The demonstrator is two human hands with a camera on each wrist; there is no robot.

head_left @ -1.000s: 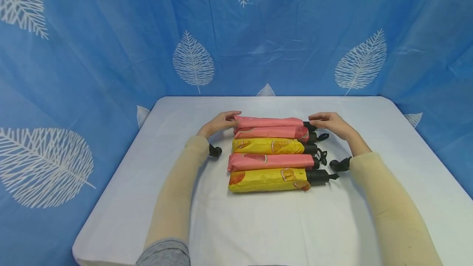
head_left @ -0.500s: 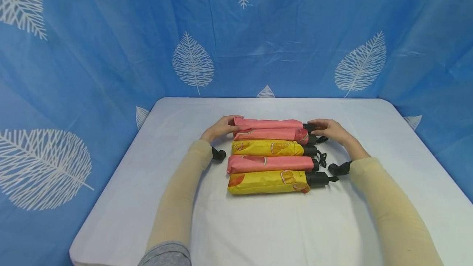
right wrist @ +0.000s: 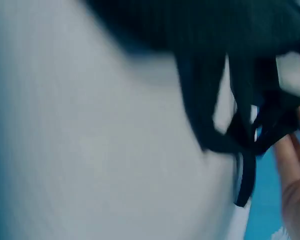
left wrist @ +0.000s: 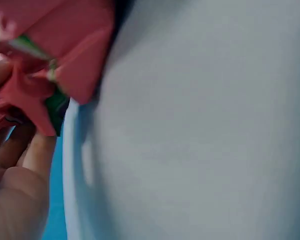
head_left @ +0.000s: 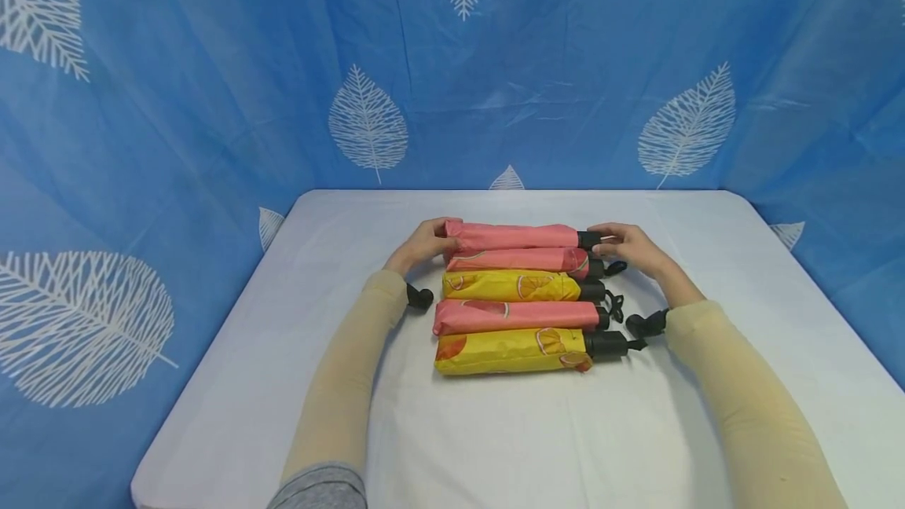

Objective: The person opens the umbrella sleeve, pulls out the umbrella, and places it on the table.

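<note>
Several folded umbrellas lie side by side on the white table. My left hand [head_left: 423, 245] pinches the fabric end of the farthest pink umbrella [head_left: 516, 236], and my right hand [head_left: 632, 247] holds its black handle [head_left: 589, 239]. That umbrella sits slightly raised behind a second pink umbrella [head_left: 519, 261]. Nearer come a yellow umbrella [head_left: 505, 286], another pink one [head_left: 523, 316] and a front yellow one [head_left: 505, 352]. In the left wrist view, fingers [left wrist: 40, 155] bend around crumpled pink fabric [left wrist: 27, 95]. Dark handles and straps [right wrist: 245, 175] partly cover the right wrist view, where the right hand [right wrist: 292, 185] shows at the edge.
The white tabletop [head_left: 509, 446] extends in front of the row and to both sides. Blue cloth [head_left: 566, 100] with white leaf prints hangs behind and around the table. Black wrist straps on the umbrella handles, such as one loop [head_left: 615, 305], lie to the right.
Both hands have closed onto the ends of the farthest pink umbrella. It has risen slightly and now stands a little apart from the pink one in front of it.
</note>
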